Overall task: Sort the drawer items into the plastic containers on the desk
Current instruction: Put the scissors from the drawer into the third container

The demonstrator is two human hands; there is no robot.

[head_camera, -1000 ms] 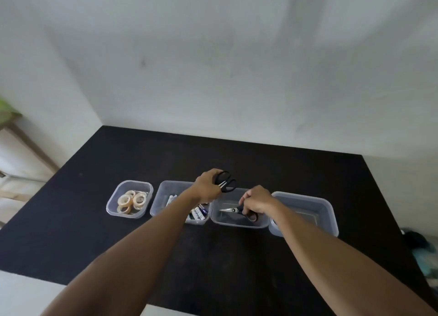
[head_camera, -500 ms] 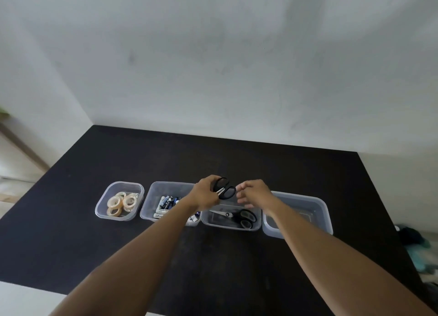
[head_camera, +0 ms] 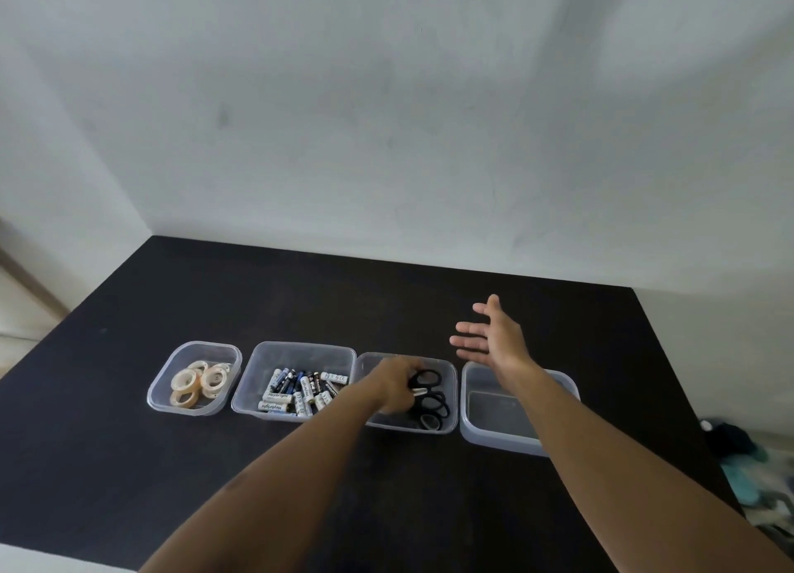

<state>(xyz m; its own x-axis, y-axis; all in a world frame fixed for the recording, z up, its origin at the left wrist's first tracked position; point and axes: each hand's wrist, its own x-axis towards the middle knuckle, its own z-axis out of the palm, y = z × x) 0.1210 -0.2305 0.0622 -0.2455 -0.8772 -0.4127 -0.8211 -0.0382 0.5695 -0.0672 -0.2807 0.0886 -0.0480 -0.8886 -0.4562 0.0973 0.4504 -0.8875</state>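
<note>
Now that our left hand [head_camera: 397, 387] has dipped into the third tub [head_camera: 454, 396], fingers still curled round the scissors [head_camera: 427, 379], our right hand [head_camera: 494, 340] lifts clear, spread and empty; this pair's nearly sorted.

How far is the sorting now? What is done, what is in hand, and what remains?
Done: tape rolls lie in the leftmost container, batteries in the second container. In hand: the left hand holds scissors inside the third container, beside a second pair; the right hand hovers open. Left: the rightmost container looks empty; the drawer is out of view.
</note>
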